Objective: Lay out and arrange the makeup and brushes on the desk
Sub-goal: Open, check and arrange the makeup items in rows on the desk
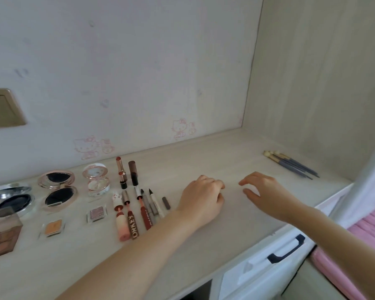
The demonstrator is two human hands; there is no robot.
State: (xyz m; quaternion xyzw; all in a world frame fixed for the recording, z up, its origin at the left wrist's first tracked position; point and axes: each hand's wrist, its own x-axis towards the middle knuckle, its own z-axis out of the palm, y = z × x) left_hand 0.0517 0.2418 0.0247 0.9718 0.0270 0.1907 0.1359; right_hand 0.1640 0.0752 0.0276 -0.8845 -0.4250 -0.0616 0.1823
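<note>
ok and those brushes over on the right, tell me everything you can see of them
The brushes are a small bunch of slim makeup brushes, exact count unclear: dark blue-grey handles, gold ferrules, pale bristle tips. They lie flat on the desk near its right end, by the side panel, tips toward the back left, handle ends fanning slightly. They touch only each other and the desk; the right hand is apart.

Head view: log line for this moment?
left hand: curled on desk | right hand: open, empty | makeup: rows at left | brushes: bunched far right
</note>
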